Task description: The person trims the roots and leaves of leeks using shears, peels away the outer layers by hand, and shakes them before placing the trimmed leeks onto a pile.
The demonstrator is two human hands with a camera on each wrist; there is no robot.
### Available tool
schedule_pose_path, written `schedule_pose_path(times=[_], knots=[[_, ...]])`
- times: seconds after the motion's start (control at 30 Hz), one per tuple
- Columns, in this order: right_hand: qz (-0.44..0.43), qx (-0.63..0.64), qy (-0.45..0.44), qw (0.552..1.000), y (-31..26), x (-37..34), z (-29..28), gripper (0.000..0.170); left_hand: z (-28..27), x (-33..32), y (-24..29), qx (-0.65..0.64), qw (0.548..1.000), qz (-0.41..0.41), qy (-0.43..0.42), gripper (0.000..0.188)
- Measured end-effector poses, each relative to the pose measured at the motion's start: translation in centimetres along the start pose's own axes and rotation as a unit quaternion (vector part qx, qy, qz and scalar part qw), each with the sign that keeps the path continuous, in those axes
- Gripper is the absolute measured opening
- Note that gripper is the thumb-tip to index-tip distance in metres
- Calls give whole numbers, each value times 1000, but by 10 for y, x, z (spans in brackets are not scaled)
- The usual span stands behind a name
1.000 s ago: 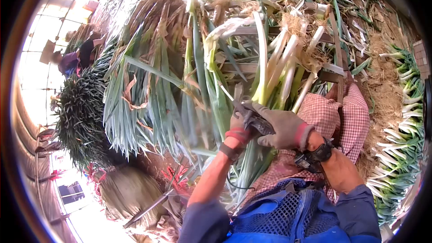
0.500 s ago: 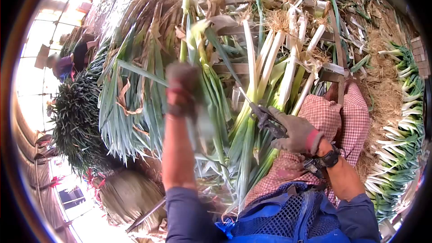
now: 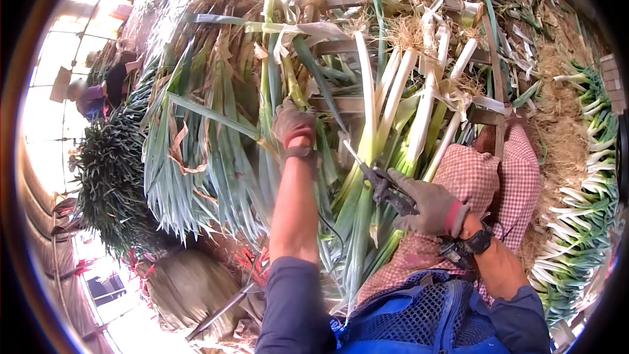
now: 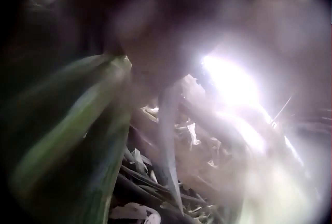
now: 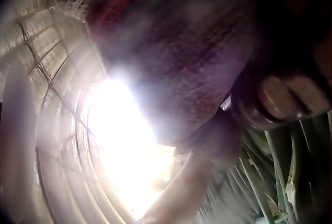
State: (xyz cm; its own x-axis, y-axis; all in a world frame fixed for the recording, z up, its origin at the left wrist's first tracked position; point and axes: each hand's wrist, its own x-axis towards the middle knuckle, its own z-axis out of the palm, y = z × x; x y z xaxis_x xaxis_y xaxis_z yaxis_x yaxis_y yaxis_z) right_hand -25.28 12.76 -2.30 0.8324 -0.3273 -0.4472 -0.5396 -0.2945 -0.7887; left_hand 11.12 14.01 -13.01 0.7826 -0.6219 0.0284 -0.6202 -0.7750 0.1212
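My gloved left hand [image 3: 293, 122] grips a leek [image 3: 296, 92] at the front of the pile, its pale green stalk rising above the fingers. In the left wrist view, green leaves [image 4: 78, 115] fan out from under the dark, blurred hand. My gloved right hand [image 3: 431, 204] holds a black air blow gun [image 3: 390, 190] whose thin metal nozzle [image 3: 352, 149] points up and left. Close beyond the nozzle stand several leeks with white shanks [image 3: 386, 92] and bushy roots, leaning on a wooden rack [image 3: 337, 105]. The right wrist view shows mostly the glove [image 5: 176, 63], dark against glare.
A heap of untrimmed leeks [image 3: 216, 111] fills the left. Trimmed white leeks [image 3: 563, 223] lie in a row at right, beside a strip of loose roots [image 3: 557, 131]. Checked cloth [image 3: 468, 170] covers the legs. Another person [image 3: 98, 95] bends at far left.
My left hand has left the blow gun, swung left, then come to a leek at the pile. A long strip of leaf now lies across the top. My right hand shifted slightly right and down.
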Motion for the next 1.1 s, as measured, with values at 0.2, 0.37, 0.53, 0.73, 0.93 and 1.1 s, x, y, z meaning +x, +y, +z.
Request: schedule_pose_path(times=[0.2, 0.37, 0.53, 0.73, 0.93, 1.1], knots=[[26, -5, -9, 1000, -7, 7, 1, 103, -26, 8, 9, -78, 981, -81, -157, 60], [12, -39, -32, 999, -12, 10, -2, 106, -21, -53, -2, -101, 976, -54, -184, 53], [20, -54, -21, 998, -16, 24, 3, 109, -11, -121, -33, -147, 967, -66, -198, 42], [45, -101, -93, 990, -48, 51, 1, 100, -22, -151, -40, -218, 956, -87, -177, 35], [53, -145, -25, 988, -53, 105, -14, 99, -30, -159, -34, -156, 972, -47, -169, 34], [48, -159, 32, 986, -57, 138, -28, 94, -22, -171, -42, -145, 977, -39, -153, 40]])
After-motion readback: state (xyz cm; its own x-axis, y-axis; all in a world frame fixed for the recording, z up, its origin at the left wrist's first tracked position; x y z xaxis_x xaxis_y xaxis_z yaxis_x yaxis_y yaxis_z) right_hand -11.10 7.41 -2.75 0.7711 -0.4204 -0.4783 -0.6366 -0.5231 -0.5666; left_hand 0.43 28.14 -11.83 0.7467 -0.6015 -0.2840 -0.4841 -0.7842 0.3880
